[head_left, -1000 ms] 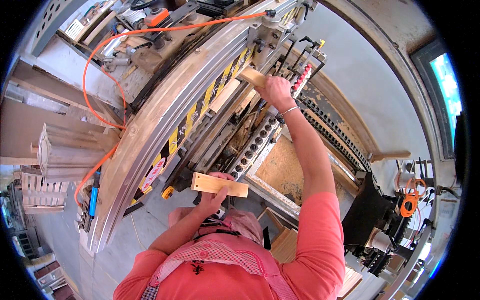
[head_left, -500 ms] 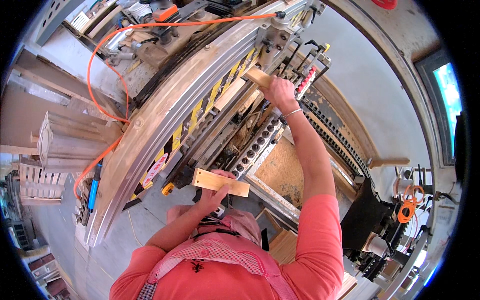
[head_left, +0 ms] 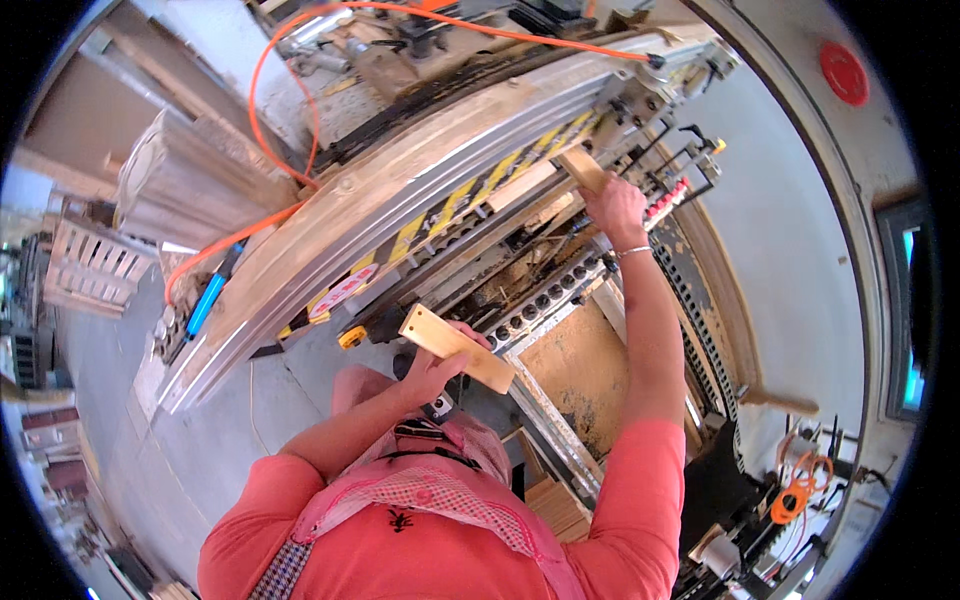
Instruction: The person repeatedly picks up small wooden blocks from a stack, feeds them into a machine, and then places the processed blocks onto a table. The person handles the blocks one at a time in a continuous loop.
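My left hand [head_left: 432, 376] is closed around a short flat wooden board [head_left: 458, 348], thumb on top and fingers beneath. The board tilts down to the right and has small dark holes at its left end. It is held in front of my body, near the close end of a woodworking machine. My right arm stretches forward over the machine, and my right hand [head_left: 617, 212] grips a wooden block [head_left: 583, 168]. This block lies by the far end of the yellow-and-black striped rail [head_left: 470, 192]. A paler wood strip [head_left: 527, 187] lies along the rail beside it.
A row of black round fittings [head_left: 542, 300] runs along the machine above a sawdust-covered panel [head_left: 570, 365]. An orange hose [head_left: 258, 100] loops over the left beam to a blue air-gun-like tool [head_left: 207, 305]. A red button [head_left: 843, 73] sits on the right frame.
The whole view has shifted and turned with my head. The board in my left hand slopes more steeply down to the right. My right hand keeps its grip on the block.
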### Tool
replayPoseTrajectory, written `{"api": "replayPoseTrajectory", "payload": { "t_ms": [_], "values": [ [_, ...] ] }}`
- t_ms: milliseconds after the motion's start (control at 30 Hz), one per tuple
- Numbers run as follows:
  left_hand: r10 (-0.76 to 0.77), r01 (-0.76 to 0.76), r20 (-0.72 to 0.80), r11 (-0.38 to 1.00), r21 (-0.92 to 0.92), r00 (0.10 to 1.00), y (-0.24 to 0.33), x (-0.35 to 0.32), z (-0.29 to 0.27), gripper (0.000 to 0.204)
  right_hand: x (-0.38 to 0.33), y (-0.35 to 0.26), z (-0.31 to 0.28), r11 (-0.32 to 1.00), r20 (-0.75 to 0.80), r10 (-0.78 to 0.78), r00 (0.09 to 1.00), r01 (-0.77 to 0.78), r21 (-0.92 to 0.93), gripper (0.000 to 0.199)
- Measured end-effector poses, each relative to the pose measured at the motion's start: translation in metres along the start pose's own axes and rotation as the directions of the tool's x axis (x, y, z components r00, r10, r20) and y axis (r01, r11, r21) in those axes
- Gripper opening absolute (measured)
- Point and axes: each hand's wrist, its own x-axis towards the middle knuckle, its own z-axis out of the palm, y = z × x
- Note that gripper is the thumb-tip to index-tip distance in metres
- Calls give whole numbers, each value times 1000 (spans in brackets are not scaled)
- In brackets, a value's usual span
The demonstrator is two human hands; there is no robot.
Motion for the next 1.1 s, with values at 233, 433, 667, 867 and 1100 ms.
{"api": "replayPoseTrajectory", "payload": {
  "t_ms": [233, 433, 667, 867, 1100],
  "values": [
    [-213, 177, -153, 959, -220, 965, 14, -28, -9, 36, -3, -2, -5, 994, -45, -58, 997, 53, -91, 50],
    [-281, 213, -241, 938, -275, 929, 10, -79, -43, 39, -6, -10, -4, 987, -73, -129, 989, 121, -107, 47],
    [-264, 124, -559, 953, -276, 786, 20, -147, -89, 30, -1, 6, 9, 983, -87, -98, 991, 83, -165, 51],
    [-178, 219, -527, 976, 16, 831, 31, -166, -114, 25, 1, -17, -13, 981, 39, -68, 997, 74, -179, 48],
    [191, -147, -53, 882, 447, 980, 9, -108, -86, 19, -1, -14, -15, 992, 64, 36, 997, -28, -123, 52]
  ]
}}
